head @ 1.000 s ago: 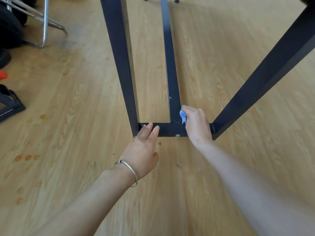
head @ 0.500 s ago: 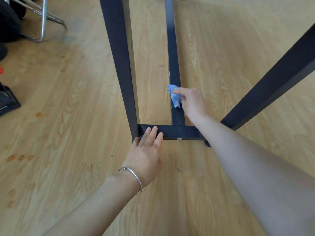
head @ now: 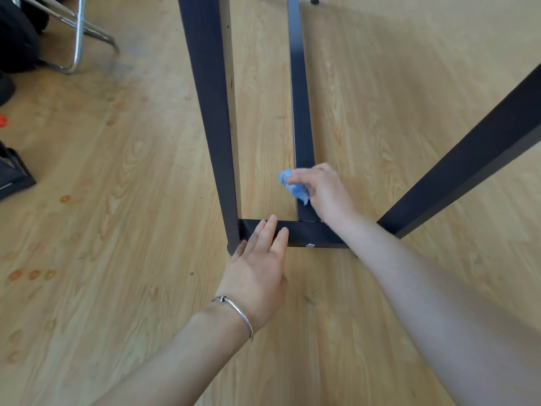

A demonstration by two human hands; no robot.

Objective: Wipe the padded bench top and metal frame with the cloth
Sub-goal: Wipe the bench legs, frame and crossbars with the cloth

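The bench's dark metal frame [head: 300,92] stands on a wooden floor: two legs rise from a low crossbar [head: 301,233], and a long floor rail runs away from me. My right hand [head: 323,190] holds a crumpled blue cloth [head: 292,186] pressed on the floor rail, just above its joint with the crossbar. My left hand [head: 257,268], a silver bangle on its wrist, lies flat with fingers spread on the crossbar's left end beside the left leg [head: 209,112]. The padded top is out of view.
A chrome chair frame [head: 77,33] and dark bags [head: 16,39] sit at the top left. A black stand [head: 13,174] is at the left edge. The right leg [head: 474,159] slants up to the right.
My right hand slid the cloth up the floor rail, then back down toward the crossbar joint. My left hand stayed on the crossbar.
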